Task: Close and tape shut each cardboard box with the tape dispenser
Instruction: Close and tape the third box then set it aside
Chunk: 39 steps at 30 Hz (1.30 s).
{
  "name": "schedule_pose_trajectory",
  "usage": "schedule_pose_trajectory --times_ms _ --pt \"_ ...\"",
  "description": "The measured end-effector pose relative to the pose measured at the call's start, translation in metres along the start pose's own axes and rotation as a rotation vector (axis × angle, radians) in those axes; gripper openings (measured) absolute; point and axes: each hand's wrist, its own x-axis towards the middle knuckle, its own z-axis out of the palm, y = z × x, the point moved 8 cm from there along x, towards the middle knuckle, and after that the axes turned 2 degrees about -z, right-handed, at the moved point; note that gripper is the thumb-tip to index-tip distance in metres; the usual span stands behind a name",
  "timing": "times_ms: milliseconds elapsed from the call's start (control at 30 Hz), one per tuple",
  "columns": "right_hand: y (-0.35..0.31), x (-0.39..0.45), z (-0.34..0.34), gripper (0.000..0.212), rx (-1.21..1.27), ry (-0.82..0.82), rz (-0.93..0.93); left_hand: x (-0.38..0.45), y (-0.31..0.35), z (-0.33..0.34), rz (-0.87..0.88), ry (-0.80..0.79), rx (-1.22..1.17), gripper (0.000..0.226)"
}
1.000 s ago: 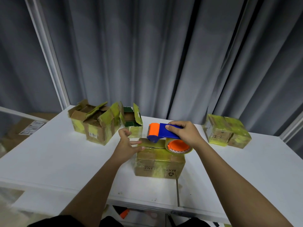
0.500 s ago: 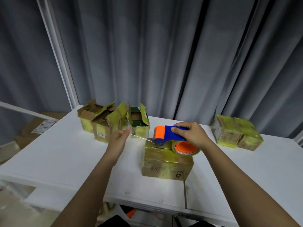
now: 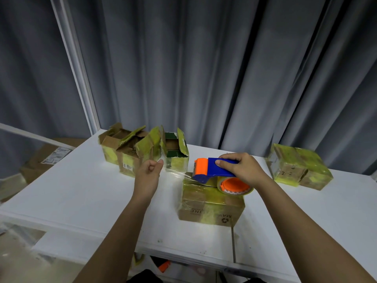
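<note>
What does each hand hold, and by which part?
Right hand grips the tape dispenser by its blue handle; left hand pinches the clear tape's free end.

We see two bare forearms, no sleeves in view. Left hand (image 3: 148,174) and right hand (image 3: 242,170) carry no gloves, rings, watch or bands that we can make out. Dark clothing shows at the bottom edge, details unclear.
</note>
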Motion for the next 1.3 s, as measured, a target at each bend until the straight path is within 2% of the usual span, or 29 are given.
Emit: schedule_pose_trajectory --times_ms 133,533,733,967,1167,1300 --pt "0.002 -0.001 0.001 0.039 0.0 -0.002 0.001 0.003 -0.02 0.001 -0.11 -0.007 -0.031 0.026" --pt "0.001 -0.003 -0.001 0.03 0.028 0.01 0.0 -0.008 -0.08 0.025 -0.35 -0.092 -0.198 0.033" --pt "0.001 -0.007 -0.003 0.027 0.075 0.031 0.02 -0.01 -0.089 0.037 -0.378 -0.116 -0.206 0.042" --pt "0.001 -0.006 -0.003 0.035 0.075 0.029 0.03 -0.014 -0.096 0.043 -0.435 -0.136 -0.232 0.038" --pt "-0.001 -0.007 -0.003 0.028 0.084 0.031 0.032 -0.015 -0.092 0.044 -0.425 -0.118 -0.271 0.042" --pt "-0.003 -0.008 -0.004 0.025 0.084 0.04 0.027 -0.017 -0.093 0.049 -0.448 -0.141 -0.285 0.036"
